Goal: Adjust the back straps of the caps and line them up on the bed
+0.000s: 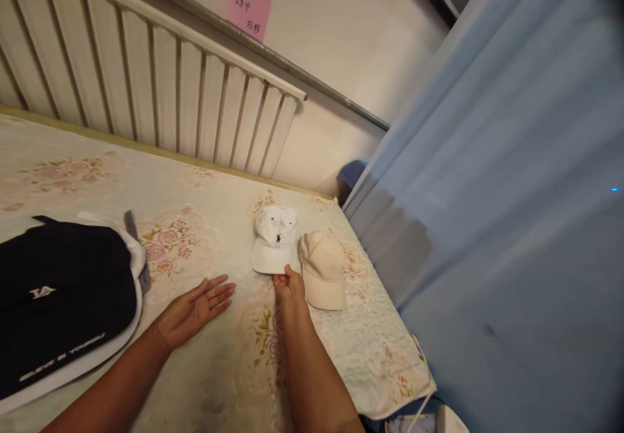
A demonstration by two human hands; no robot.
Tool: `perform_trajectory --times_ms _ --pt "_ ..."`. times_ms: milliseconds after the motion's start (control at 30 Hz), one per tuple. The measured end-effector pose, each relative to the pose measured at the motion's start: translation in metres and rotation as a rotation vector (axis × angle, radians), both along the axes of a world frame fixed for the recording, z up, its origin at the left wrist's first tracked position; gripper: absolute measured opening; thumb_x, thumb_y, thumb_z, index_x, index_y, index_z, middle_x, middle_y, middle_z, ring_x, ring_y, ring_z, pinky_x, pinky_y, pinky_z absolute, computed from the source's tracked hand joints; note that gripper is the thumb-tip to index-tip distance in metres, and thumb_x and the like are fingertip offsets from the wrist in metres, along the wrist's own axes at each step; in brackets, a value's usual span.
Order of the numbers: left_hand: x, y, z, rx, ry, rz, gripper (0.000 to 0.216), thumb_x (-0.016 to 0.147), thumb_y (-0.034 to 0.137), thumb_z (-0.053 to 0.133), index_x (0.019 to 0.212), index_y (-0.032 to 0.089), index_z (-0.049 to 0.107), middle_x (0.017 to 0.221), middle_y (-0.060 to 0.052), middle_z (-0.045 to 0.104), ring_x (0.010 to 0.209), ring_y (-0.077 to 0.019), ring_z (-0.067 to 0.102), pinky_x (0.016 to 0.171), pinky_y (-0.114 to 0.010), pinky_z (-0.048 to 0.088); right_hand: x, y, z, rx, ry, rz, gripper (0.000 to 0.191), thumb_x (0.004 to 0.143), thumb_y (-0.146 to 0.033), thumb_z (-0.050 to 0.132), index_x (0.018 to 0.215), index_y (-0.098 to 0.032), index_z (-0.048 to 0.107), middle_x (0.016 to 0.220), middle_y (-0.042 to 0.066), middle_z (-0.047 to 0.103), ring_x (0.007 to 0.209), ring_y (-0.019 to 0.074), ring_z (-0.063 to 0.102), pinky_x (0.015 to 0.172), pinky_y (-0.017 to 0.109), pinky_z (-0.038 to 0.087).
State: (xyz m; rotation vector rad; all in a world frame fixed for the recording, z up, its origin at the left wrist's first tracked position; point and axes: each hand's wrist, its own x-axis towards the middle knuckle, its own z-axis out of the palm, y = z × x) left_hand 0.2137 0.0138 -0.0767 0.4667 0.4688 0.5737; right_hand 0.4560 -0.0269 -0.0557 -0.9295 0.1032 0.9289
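Note:
A white baseball cap (275, 235) with a small dark emblem lies on the floral bedspread (209, 368). My right hand (290, 288) pinches the front edge of its brim, thumb on top and fingers beneath. Just right of it rests a beige baseball cap (324, 267), its brim pointing toward me. To the left, my left hand (197, 309) hovers over the bedspread, palm turned inward, fingers stretched out and holding nothing.
A black bag (73, 277) with white edging and lettering lies on the left. Behind the bed are a white radiator (190, 88) and a pink note (248, 7) on the wall. A blue curtain (487, 225) hangs along the right edge.

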Motion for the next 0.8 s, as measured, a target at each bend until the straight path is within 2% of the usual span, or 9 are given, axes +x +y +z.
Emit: perform_trajectory --times_ms 167,367,567,800 --pt "0.000 0.001 -0.001 -0.006 -0.008 -0.017 0.037 0.089 0.021 0.058 0.126 0.014 0.056 0.119 -0.016 0.066 0.111 -0.0247 0.064 0.096 -0.039 0.053 0.000 -0.010 -0.018 -0.072 0.019 0.004 0.016 0.073 -0.007 0.061 0.071 -0.021 0.055 0.061 -0.004 0.066 0.073 0.0133 0.068 0.082 0.029 0.055" --pt "0.000 0.003 -0.005 -0.023 -0.014 -0.006 0.039 0.089 0.020 0.058 0.127 0.013 0.055 0.119 -0.016 0.067 0.109 -0.0244 0.064 0.095 -0.040 0.053 -0.002 -0.019 -0.020 -0.099 0.018 -0.010 0.014 0.072 -0.007 0.060 0.069 -0.020 0.056 0.060 -0.001 0.067 0.074 0.0167 0.069 0.075 0.030 0.058" --pt "0.001 0.006 -0.010 -0.043 -0.046 -0.038 0.042 0.090 0.023 0.056 0.131 0.015 0.053 0.122 -0.017 0.065 0.113 -0.0251 0.063 0.097 -0.041 0.051 -0.007 -0.034 -0.023 -0.091 -0.014 -0.008 0.012 0.071 -0.007 0.060 0.072 -0.019 0.058 0.064 0.002 0.069 0.078 0.0191 0.069 0.075 0.033 0.058" --pt "0.001 0.005 -0.007 -0.040 -0.049 -0.040 0.036 0.091 0.023 0.055 0.126 0.014 0.057 0.120 -0.017 0.066 0.111 -0.0248 0.064 0.096 -0.041 0.052 -0.008 -0.050 -0.026 -0.109 -0.074 -0.001 0.013 0.070 -0.009 0.065 0.070 -0.019 0.056 0.065 0.003 0.069 0.075 0.0197 0.069 0.074 0.035 0.059"
